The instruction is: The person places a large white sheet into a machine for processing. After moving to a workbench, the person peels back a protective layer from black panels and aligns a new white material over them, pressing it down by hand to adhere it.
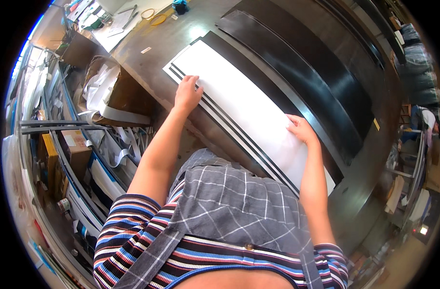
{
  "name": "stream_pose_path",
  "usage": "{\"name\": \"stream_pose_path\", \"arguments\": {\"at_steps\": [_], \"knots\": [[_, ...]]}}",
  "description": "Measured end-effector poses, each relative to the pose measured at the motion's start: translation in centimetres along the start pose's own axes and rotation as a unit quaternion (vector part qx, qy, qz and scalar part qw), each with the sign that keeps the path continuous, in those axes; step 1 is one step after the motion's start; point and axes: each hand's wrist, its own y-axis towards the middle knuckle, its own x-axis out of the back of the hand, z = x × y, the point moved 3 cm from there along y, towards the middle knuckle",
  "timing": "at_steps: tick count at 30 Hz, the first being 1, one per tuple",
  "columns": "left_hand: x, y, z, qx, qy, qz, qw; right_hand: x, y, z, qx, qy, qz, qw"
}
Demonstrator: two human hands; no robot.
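Observation:
A long white sheet [239,101] lies slantwise over black sheets [229,50] on the dark worktable. Black and white bands [234,129] run along its near edge. My left hand [187,95] is at this banded edge towards the sheet's far left end, fingers bent and thumb on the white surface; the undersides of the fingers are hidden. At the opposite long edge, my right hand [302,130] pinches the white sheet between thumb and fingers. The sheet's near right end passes beside my right forearm.
Dark curved sheets [297,62] are stacked farther back on the table [191,31]. On the left stand a cardboard box [128,91] of white strips and a crowded rack [61,126]. Shelving [412,159] stands at right. Two yellowish rings [157,19] lie at the back.

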Motion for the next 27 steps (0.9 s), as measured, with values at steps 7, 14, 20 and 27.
{"name": "stream_pose_path", "arguments": {"at_steps": [7,14,20,27], "knots": [[-0.6,1.1,-0.2,-0.002,0.055,-0.005,0.998,0.7,-1.1,0.2,0.011,0.026,-0.031,0.999],[-1.2,1.9,0.9,0.020,0.076,0.030,0.996,7.7,-10.2,-5.1,-0.206,-0.192,-0.008,0.960],[-2.0,2.7,2.2,0.028,0.087,0.040,0.995,8.1,-12.7,-8.8,-0.210,-0.158,-0.090,0.961],[-3.0,0.0,-2.7,-0.064,0.215,-0.018,0.974,7.3,-12.7,-7.9,-0.195,-0.198,-0.132,0.951]]}}
